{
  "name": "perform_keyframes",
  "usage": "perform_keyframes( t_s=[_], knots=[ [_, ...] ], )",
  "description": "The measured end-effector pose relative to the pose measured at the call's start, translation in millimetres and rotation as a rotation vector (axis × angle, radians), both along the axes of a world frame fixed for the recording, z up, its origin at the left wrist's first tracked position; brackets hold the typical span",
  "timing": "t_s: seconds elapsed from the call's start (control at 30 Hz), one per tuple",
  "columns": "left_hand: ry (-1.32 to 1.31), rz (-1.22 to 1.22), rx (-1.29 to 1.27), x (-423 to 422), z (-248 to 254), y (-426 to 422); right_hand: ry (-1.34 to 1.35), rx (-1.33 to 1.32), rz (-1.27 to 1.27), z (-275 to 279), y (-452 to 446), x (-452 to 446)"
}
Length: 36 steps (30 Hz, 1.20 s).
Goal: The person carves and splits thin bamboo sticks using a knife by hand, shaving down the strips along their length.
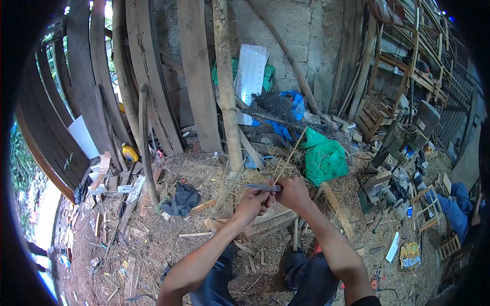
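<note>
Right hand [294,195] has its fingers curled tight around the handle of a knife [261,187]; blade points left, over the left hand [250,206]. Left fingers are bent in close below the blade; can't tell what they grip. Thin stick [292,154] rises from between the hands, slanting up and right, lower end hidden. Knife and stick sit above the littered dirt floor [166,262], between black plastic [182,199] and green bag [325,159].
</note>
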<state>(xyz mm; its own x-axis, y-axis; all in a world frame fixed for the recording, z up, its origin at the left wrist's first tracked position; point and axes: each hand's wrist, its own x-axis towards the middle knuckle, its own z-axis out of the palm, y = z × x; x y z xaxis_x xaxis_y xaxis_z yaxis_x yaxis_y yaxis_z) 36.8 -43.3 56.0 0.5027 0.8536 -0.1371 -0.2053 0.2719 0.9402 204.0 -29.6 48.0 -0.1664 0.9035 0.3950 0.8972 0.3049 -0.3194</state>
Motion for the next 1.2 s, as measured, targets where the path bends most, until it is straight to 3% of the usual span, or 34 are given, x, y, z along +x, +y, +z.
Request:
perform_keyframes(
  t_s=[0.33, 0.4, 0.47, 0.53, 0.67, 0.73, 0.8, 0.83, 0.9, 1.2],
  knots=[
    [-0.175, -0.001, -0.200, 7, 4, -9, 0.017, 0.058, -0.247, -12, 16, 16],
    [-0.111, -0.043, -0.213, -3, 9, -27, 0.314, 0.086, -0.437, -28, 31, 44],
    [-0.039, -0.061, -0.224, -18, 20, -53, 0.377, -0.177, -0.639, -17, 28, 84],
    [-0.050, -0.036, -0.218, -32, 31, -75, 0.323, -0.077, -0.709, -37, 15, 94],
    [-0.174, 0.120, -0.257, -44, 11, -53, 0.527, -0.117, -0.619, -36, 10, 83],
    [-0.192, 0.069, -0.249, -40, 19, -52, 0.538, 0.077, -0.125, -32, 3, 52],
    [-0.161, 0.090, -0.209, -31, 23, -49, 0.372, 0.107, -0.001, 10, -34, 5],
    [-0.141, 0.110, -0.173, -25, 24, -49, 0.375, 0.110, 0.002, 11, -36, -11],
    [-0.085, 0.155, -0.125, -12, 30, -56, 0.123, 0.014, -0.044, 7, -38, -29],
    [0.065, 0.200, 0.063, -7, 22, -66, 0.028, 0.134, -0.162, -4, -14, -13]
  ],
)
